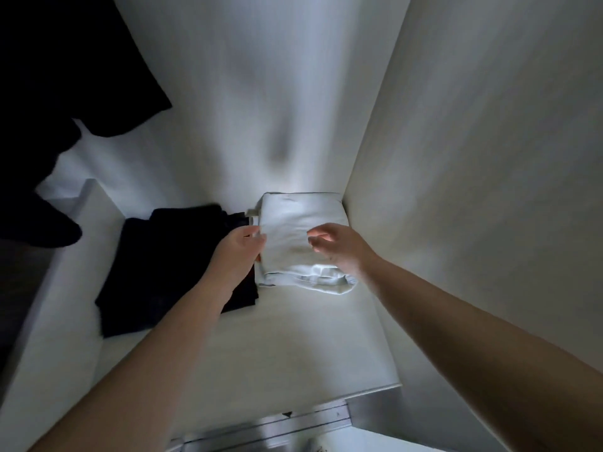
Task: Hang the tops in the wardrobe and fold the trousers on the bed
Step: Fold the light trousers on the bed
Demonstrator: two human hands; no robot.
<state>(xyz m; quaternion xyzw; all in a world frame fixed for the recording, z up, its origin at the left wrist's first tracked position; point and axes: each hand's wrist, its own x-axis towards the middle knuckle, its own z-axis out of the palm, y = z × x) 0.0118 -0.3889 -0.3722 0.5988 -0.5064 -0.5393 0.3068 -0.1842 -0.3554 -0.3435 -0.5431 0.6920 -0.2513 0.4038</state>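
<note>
Both hands at a folded white garment on the wardrobe floor.

Folded white garment lying flat at centre of the frame, pushed into the corner of the white wardrobe floor against the back wall and the right side wall; left hand at its left edge, fingers loosely bent, thumb touching the cloth, grip on it not clear enough to tell; right hand on its right side, fingers curled downward over the top surface, hold on the fabric not discernible; folded dark garment just left of the white one, touching it, partly under the left forearm; dark hanging clothes in the upper left of the frame; metal door track along the bottom edge.
</note>
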